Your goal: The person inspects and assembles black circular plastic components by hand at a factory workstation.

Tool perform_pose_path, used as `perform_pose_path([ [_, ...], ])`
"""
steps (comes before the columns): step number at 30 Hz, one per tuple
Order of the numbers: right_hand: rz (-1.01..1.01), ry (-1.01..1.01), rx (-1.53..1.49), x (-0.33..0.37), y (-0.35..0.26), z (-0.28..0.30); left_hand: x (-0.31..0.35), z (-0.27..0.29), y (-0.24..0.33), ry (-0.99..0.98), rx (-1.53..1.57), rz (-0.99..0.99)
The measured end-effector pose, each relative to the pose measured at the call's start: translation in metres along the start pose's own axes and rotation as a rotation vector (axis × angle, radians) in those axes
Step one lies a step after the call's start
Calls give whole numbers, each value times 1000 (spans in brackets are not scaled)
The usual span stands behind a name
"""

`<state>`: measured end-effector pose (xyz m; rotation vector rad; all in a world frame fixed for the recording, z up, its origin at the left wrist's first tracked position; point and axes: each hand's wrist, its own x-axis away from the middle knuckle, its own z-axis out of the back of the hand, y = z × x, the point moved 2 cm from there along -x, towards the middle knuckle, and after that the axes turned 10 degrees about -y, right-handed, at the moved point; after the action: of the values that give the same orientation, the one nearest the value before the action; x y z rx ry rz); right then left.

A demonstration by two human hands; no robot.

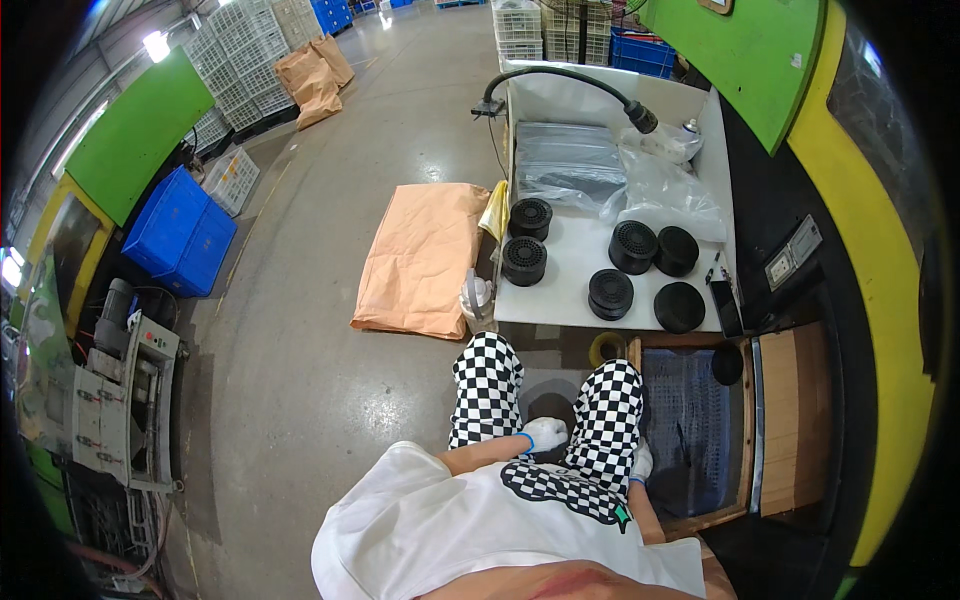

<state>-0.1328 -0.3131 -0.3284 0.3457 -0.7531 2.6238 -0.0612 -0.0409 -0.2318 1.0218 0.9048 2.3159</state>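
**Low reach beside the tray — both hands down at the knees**

Sitting at 6 o'clock of the white table, looking straight down over checkered trousers.

Left hand, white-gloved, hanging between the two knees; looking loosely curled with nothing showing in it, though too small to call clenched or released. Right hand dropping at the outer side of the right knee, mostly hidden behind the leg — grip not readable either.

Nearest thing: wooden-framed tray with blue mesh lining, sitting just at 3 o'clock of the right hand. Long axis running 12 to 6, the short end at 12 tucking under the table edge. Black round part lying in the tray's 12 o'clock end near the 3 o'clock rim, well apart from both hands; being round, showing no long axis of its own, and which face is up cannot be told.

Judging the reach: going in over the near wooden rim rather than across the knee, keeping the wrist clear of the mesh, taking the part by its edge.

Also there: more black round parts standing on the table, a yellow tape roll under its edge.
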Motion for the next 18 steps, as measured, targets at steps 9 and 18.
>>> perform_pose_path([
  [9, 58, 37, -49, -8, 22, -16, 0, -1, 2, -50, 69, 89],
  [18, -64, -60, 5, -5, 5, -9, 0, -1, -2, -24, 67, 72],
])
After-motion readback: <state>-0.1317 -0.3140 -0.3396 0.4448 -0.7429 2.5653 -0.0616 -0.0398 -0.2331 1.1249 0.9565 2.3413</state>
